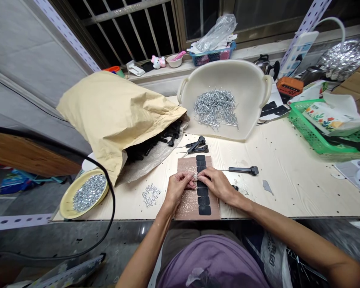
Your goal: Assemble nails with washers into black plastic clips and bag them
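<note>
My left hand and my right hand meet over a brown board. Both have their fingertips pinched together around something small and pale, too tiny to name. Under the right fingers runs a column of black rounded pads lying on the board. To the right of my right hand lies a black plastic piece with a thin metal pin. Several similar black pieces lie beyond the board. Small clear or shiny bits are scattered on the table left of my left hand.
A white basin with metal pins stands behind. To the left are a large paper sack spilling black parts and a yellow bowl of shiny bits. A green basket sits right. A black cable crosses the left edge.
</note>
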`<action>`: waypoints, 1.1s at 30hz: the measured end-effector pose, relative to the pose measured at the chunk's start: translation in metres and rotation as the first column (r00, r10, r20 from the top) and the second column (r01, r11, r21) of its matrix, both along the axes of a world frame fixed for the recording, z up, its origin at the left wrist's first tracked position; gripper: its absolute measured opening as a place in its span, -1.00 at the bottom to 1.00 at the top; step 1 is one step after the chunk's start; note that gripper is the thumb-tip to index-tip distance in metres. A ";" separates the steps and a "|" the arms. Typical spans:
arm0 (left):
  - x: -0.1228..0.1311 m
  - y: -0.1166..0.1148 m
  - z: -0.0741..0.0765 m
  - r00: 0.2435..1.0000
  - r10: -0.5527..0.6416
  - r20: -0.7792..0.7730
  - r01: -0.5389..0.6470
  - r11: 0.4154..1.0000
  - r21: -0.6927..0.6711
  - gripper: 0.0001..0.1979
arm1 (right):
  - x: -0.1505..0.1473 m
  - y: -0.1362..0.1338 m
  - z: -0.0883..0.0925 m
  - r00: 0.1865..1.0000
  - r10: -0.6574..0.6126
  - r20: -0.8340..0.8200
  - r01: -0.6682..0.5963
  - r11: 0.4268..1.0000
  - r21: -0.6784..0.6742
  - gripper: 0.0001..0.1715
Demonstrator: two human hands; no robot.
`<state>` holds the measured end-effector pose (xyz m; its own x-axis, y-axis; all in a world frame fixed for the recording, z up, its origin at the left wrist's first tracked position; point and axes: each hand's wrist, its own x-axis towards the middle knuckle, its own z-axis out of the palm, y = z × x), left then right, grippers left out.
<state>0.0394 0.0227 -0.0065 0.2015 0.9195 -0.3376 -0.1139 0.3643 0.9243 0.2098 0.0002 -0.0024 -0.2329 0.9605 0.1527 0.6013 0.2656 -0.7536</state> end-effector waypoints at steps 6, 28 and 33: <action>0.000 0.002 0.003 0.998 -0.046 -0.041 0.046 0.999 -0.009 -0.67 | 0.006 0.002 0.002 0.999 0.023 -0.034 -0.023 1.000 0.014 -0.79; 0.007 0.002 0.005 0.993 -0.035 -0.116 0.046 0.995 0.093 -0.70 | 0.008 -0.002 0.000 0.998 0.015 -0.055 -0.013 0.999 0.038 -0.81; 0.005 0.001 0.007 0.990 -0.033 -0.138 0.048 0.993 0.105 -0.70 | 0.005 -0.001 -0.001 0.983 0.023 -0.185 -0.046 0.992 -0.121 -0.73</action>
